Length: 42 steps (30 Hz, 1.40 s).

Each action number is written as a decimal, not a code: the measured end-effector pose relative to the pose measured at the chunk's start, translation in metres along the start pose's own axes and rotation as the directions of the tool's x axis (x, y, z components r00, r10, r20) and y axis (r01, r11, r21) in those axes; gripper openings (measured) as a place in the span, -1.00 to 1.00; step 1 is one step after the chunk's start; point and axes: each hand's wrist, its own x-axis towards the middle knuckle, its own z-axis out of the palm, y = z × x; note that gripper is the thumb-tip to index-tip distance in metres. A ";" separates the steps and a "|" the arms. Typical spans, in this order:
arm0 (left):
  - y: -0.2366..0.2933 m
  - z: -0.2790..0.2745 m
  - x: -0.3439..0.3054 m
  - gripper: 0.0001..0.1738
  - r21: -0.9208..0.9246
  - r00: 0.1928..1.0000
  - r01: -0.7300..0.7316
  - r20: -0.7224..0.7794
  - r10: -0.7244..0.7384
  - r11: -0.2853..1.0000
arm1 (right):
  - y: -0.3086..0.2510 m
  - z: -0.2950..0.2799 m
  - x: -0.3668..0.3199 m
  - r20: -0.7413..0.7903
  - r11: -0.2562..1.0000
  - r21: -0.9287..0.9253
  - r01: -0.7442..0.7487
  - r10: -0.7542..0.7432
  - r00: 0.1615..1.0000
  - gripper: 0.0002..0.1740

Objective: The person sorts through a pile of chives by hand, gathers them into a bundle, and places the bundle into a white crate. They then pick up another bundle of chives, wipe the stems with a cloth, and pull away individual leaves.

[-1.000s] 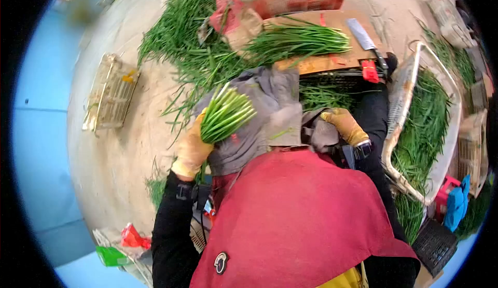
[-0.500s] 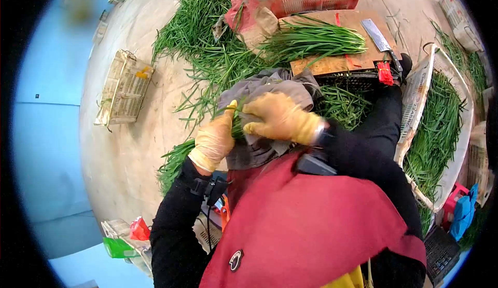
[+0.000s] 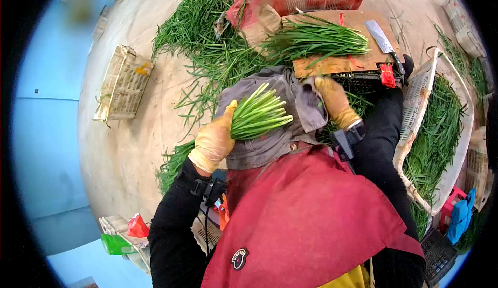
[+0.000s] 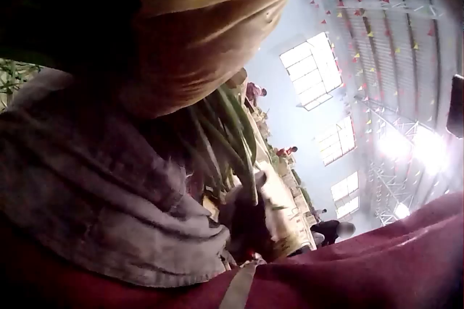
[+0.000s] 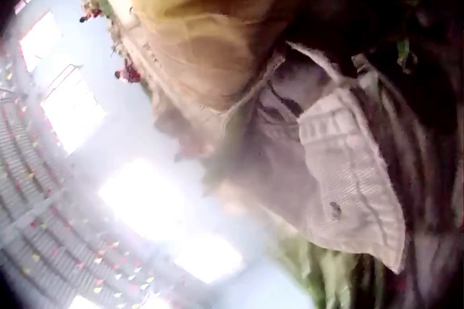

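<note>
My left hand (image 3: 213, 141), in a pale yellow glove, grips a bundle of green chives (image 3: 262, 115) over my lap. The pale cut stems fan out to the right of the thumb, and the leaves trail out below the hand to the left. My right hand (image 3: 334, 101), also gloved and blurred, is at the raised flap of a grey cloth (image 3: 313, 106) on my lap. In the right wrist view the cloth (image 5: 348, 178) hangs right below the glove (image 5: 217, 34); the fingertips are hidden, so I cannot tell whether they pinch it.
Ahead, more chives (image 3: 332, 39) lie on a brown board (image 3: 311, 69) beside a knife (image 3: 381, 38) and red ties (image 3: 387, 75). A loose chive heap (image 3: 194, 23) covers the floor at upper left. White crates stand left (image 3: 122, 85) and, holding chives, right (image 3: 415, 109).
The right hand was at the cloth, crossed to the chives beside the left hand, and is back right at the cloth, whose flap is now raised. The left hand keeps its grip.
</note>
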 end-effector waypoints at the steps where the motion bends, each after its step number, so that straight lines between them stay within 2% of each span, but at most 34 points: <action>1: 0.001 -0.001 0.000 -0.03 0.013 1.000 0.015 0.026 -0.016 1.000 | -0.046 0.026 -0.005 -0.040 0.996 -0.016 0.083 -0.084 0.996 -0.69; 2: 0.005 -0.003 0.002 -0.02 0.025 0.998 0.027 0.050 -0.028 0.999 | -0.078 0.051 -0.008 -0.003 0.999 -0.030 0.026 -0.026 1.000 -0.66; 3: 0.008 -0.004 0.004 -0.02 0.037 0.997 0.037 0.069 -0.040 0.999 | -0.074 0.063 0.002 0.141 0.939 -0.289 0.188 -0.152 0.978 -0.63; 4: 0.008 -0.003 0.006 -0.02 0.065 0.998 0.013 0.058 -0.017 0.998 | -0.107 0.090 -0.008 0.285 0.789 -0.442 0.427 -0.328 0.901 -0.63; 5: 0.006 0.001 0.007 -0.01 0.094 0.999 -0.009 0.046 0.004 0.995 | -0.105 0.104 -0.003 0.509 0.562 -0.521 0.642 -0.399 0.762 -0.64; 7: 0.007 0.001 0.004 -0.02 0.157 0.997 -0.037 0.066 0.026 0.987 | -0.047 0.124 -0.002 0.493 0.454 -0.586 0.671 -0.459 0.740 -0.63; 9: 0.013 -0.004 0.006 -0.02 0.217 0.995 -0.045 0.100 0.024 0.975 | -0.043 0.110 -0.005 0.478 0.572 -0.614 0.543 -0.277 0.833 -0.61; 10: 0.004 0.003 0.005 -0.03 0.231 0.995 -0.089 0.072 0.074 0.969 | -0.040 0.102 -0.008 0.425 0.609 -0.680 0.409 -0.127 0.896 -0.61; 11: -0.003 0.009 0.001 -0.04 0.207 0.995 -0.098 0.052 0.089 0.974 | -0.034 0.095 -0.009 0.393 0.695 -0.628 0.349 -0.104 0.914 -0.63; 12: -0.007 0.011 0.001 -0.05 0.182 0.994 -0.112 0.018 0.111 0.977 | -0.027 0.081 -0.013 0.319 0.635 -0.749 0.191 0.092 0.943 -0.62; 13: -0.008 0.011 0.003 -0.05 0.155 0.991 -0.127 -0.028 0.133 0.980 | -0.021 0.068 -0.017 0.230 0.520 -0.853 0.052 0.284 0.931 -0.60; 14: -0.006 0.007 0.001 -0.06 0.057 0.996 -0.086 -0.015 0.087 0.995 | -0.014 0.061 -0.023 0.200 0.445 -0.895 0.001 0.400 0.894 -0.62; 15: -0.004 0.004 0.002 -0.06 0.029 0.996 -0.084 -0.011 0.084 0.996 | -0.007 0.060 -0.029 0.232 0.473 -0.881 0.001 0.431 0.872 -0.64; 17: 0.000 0.006 -0.002 -0.06 -0.036 0.998 -0.060 0.008 0.060 0.998 | 0.000 0.057 -0.039 0.328 0.671 -0.741 -0.036 0.408 0.852 -0.67; 19: -0.008 0.016 -0.002 -0.10 -0.184 0.990 -0.125 -0.082 0.112 0.975 | 0.011 0.038 -0.046 0.265 0.898 -0.374 -0.231 0.342 0.901 -0.71; 21: -0.010 0.010 -0.002 -0.16 -0.351 0.973 -0.222 -0.146 0.181 0.910 | 0.009 0.011 -0.039 0.171 0.948 0.076 -0.308 0.292 0.941 -0.74; 22: -0.006 0.002 -0.008 -0.30 -0.496 0.927 -0.375 -0.193 0.322 0.783 | 0.009 -0.001 -0.035 0.035 0.966 0.051 -0.253 0.252 0.967 -0.76; 23: -0.001 -0.010 -0.015 -0.34 -0.701 0.970 -0.147 0.035 0.240 0.698 | 0.008 -0.011 -0.030 -0.097 0.979 0.021 -0.205 0.206 0.974 -0.77; 24: 0.003 -0.019 -0.023 -0.37 -0.815 0.940 0.124 0.279 0.195 0.566 | 0.000 -0.014 -0.027 -0.074 0.966 0.218 -0.140 0.159 0.984 -0.76; 25: 0.004 -0.024 -0.031 -0.40 -0.824 0.841 0.401 0.505 0.197 0.399 | -0.007 -0.018 -0.026 -0.062 0.910 0.407 -0.077 0.111 0.992 -0.75; 26: 0.007 -0.024 -0.037 -0.40 -0.803 0.788 0.528 0.585 0.195 0.276 | -0.053 0.001 -0.036 -0.088 0.913 0.407 -0.036 0.078 0.993 -0.71; 27: 0.002 -0.014 -0.040 -0.39 -0.809 0.771 0.554 0.587 0.246 0.196 | -0.072 0.008 -0.040 -0.070 0.918 0.397 -0.015 0.046 0.996 -0.63; 29: -0.012 0.016 -0.041 -0.39 -0.793 0.733 0.607 0.580 0.357 0.042 | -0.105 0.025 -0.047 0.046 0.965 0.261 0.033 -0.047 0.998 -0.63; 30: -0.011 0.020 -0.043 -0.34 -0.788 0.758 0.612 0.563 0.330 -0.062 | -0.118 0.033 -0.051 0.142 0.991 0.132 0.009 -0.028 0.989 -0.64; 31: -0.013 0.021 -0.042 -0.30 -0.769 0.740 0.634 0.572 0.353 -0.081 | -0.125 0.042 -0.053 0.234 1.000 -0.005 -0.004 0.005 0.972 -0.66; 32: -0.017 0.022 -0.041 -0.26 -0.752 0.726 0.651 0.576 0.376 -0.104 | -0.113 0.056 -0.050 0.272 0.992 -0.058 0.116 -0.096 0.958 -0.69; 33: -0.020 0.024 -0.039 -0.21 -0.734 0.712 0.667 0.579 0.396 -0.127 | -0.117 0.072 -0.052 0.344 0.745 -0.361 0.561 -0.452 0.823 -0.69; 34: -0.022 0.028 -0.038 -0.20 -0.737 0.712 0.668 0.593 0.376 -0.103 | -0.121 0.084 -0.041 0.577 0.657 -0.341 0.672 -0.419 0.701 -0.65; 35: -0.025 0.034 -0.035 -0.18 -0.737 0.709 0.672 0.610 0.355 -0.075 | -0.133 0.103 -0.051 0.601 0.540 -0.405 0.738 -0.451 0.660 -0.62; 36: -0.025 0.037 -0.034 -0.17 -0.734 0.703 0.678 0.629 0.333 -0.044 | -0.130 0.115 -0.046 0.630 0.487 -0.457 0.744 -0.413 0.657 -0.61; 37: -0.024 0.038 -0.033 -0.19 -0.734 0.705 0.675 0.613 0.355 -0.074 | -0.124 0.121 -0.040 0.654 0.432 -0.506 0.747 -0.373 0.658 -0.60; 39: -0.018 0.036 -0.029 -0.23 -0.732 0.708 0.669 0.576 0.409 -0.127 | -0.062 0.110 -0.017 0.576 0.500 -0.573 0.649 -0.318 0.753 -0.61; 40: -0.014 0.024 -0.025 -0.26 -0.681 0.659 0.718 0.596 0.459 -0.146 | -0.056 0.106 -0.011 0.574 0.498 -0.552 0.669 -0.356 0.738 -0.59; 42: -0.009 0.021 -0.023 -0.25 -0.713 0.693 0.684 0.568 0.443 -0.155 | -0.065 0.101 -0.007 0.472 0.687 -0.578 0.440 -0.158 0.867 -0.59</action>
